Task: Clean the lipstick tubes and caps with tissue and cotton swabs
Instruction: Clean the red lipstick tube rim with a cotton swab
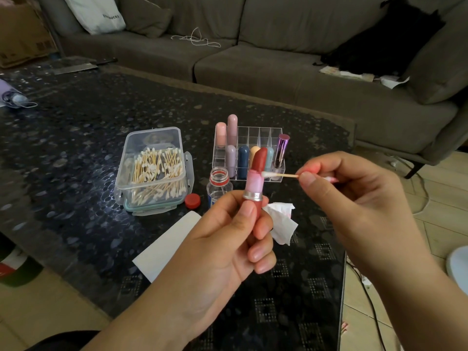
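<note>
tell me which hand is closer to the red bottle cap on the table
Left. The left hand holds the lipstick just right of and below the red bottle cap; the right hand, pinching a cotton swab, is much farther right.

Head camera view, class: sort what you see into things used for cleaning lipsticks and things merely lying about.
In use: red uncapped lipstick, wooden cotton swab, clear plastic swab box, crumpled white tissue, open small clear bottle, clear acrylic lipstick organiser.

Lying about: white tote bag, face mask, brown cardboard box.
</note>
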{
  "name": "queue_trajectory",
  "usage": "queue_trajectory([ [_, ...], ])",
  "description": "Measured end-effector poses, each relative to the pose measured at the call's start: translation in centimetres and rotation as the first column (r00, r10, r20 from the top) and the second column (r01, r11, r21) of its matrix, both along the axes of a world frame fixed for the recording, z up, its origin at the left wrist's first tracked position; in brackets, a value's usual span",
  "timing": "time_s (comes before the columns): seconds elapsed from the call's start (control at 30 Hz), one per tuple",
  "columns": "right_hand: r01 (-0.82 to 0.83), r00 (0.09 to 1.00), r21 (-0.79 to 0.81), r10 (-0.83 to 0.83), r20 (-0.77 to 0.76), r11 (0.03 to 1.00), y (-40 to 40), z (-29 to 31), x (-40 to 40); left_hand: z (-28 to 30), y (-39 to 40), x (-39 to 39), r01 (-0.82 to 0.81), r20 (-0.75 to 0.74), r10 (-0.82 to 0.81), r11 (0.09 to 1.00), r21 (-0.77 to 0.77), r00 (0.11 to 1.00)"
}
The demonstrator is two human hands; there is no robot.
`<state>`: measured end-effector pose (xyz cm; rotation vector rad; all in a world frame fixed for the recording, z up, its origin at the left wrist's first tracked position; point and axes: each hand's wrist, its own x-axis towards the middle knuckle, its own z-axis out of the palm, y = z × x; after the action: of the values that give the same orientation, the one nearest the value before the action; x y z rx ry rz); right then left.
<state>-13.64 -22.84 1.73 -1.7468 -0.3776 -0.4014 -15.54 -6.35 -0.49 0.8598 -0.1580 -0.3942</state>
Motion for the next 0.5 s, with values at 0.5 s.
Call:
queue_trajectory([
  [0.5, 0.004, 1.000, 0.005, -0.004, 0.002, 1.000, -0.01, 0.09, -0.08, -0.17, -0.02, 0.13, 0.043, 0.006, -0.043, 0.998, -0.039, 0.999],
])
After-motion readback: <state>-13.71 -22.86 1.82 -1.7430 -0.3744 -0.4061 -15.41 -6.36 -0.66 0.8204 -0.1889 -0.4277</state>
